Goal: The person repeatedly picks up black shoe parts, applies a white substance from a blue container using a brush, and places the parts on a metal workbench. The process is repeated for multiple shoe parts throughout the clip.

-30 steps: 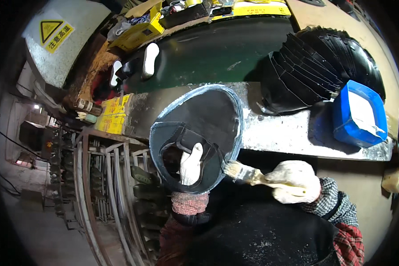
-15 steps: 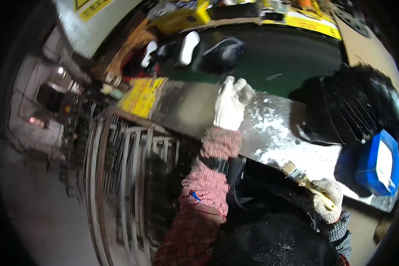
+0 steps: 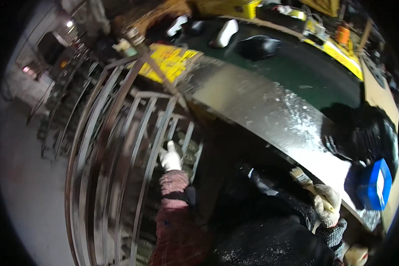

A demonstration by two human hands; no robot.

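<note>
Seen from the head camera, a worker in white knit gloves is standing at a metal-topped workbench point(image 3: 261, 111). The right hand point(image 3: 327, 205) is closing firmly around the pale wooden handle of a paintbrush point(image 3: 307, 181), low at the picture's right, just beside the bench's near edge. The brush is lying on a slant, its long axis running from the gloved fist up and to the left, with the bristle head pointing toward the bench edge. The bristles are looking stubby and pale grey, the metal band under them dull; most of the handle is disappearing inside the glove.

The left hand point(image 3: 170, 157) is reaching down to a rack of grey steel bars point(image 3: 133, 133) at the worker's left, fingers loosely curled against a bar; whether it is actually gripping anything cannot be told through the motion blur.

A blue plastic box point(image 3: 373, 184) is sitting near the bench's right end, partly cut by the dark fisheye rim, beside a black ribbed heap point(image 3: 363, 133) too dim to identify.
</note>
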